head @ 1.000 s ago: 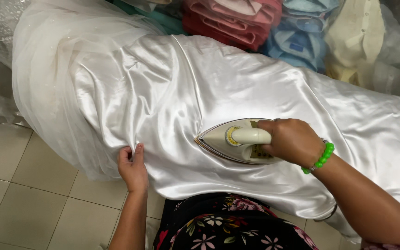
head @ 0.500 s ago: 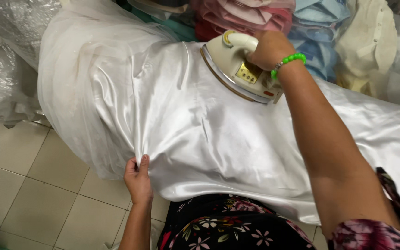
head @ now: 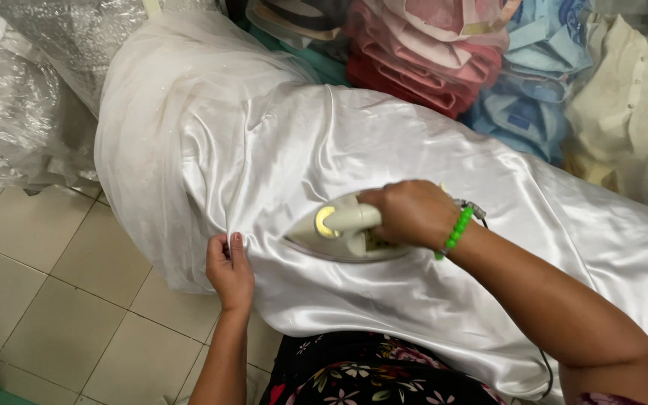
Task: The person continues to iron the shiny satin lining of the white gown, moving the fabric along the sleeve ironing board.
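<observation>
**Ironing satin, near edge**

Right hand (head: 414,214) grip closed around iron (head: 339,234) handle, soleplate flat on white satin fabric (head: 414,142) over the bench. Left hand (head: 228,271) pinches fabric edge. Keep it taut, pass slow, avoid the tulle layer (head: 140,172).

Both forearms are bare, with no sleeves reaching down to the wrists. The left hand (head: 229,271) wears no ring, watch or band, and its nails are short, the thumbnail looking pinkish. The right hand (head: 412,212) has a bracelet (head: 455,232) of round, bright green beads around the wrist, the beads all much the same in shape. At the far right edge a small patch of dark cloth with a floral print shows near the right upper arm. Below, the person wears a black garment (head: 369,371) printed with flowers in red, pink and white, with some small green leaves.
</observation>
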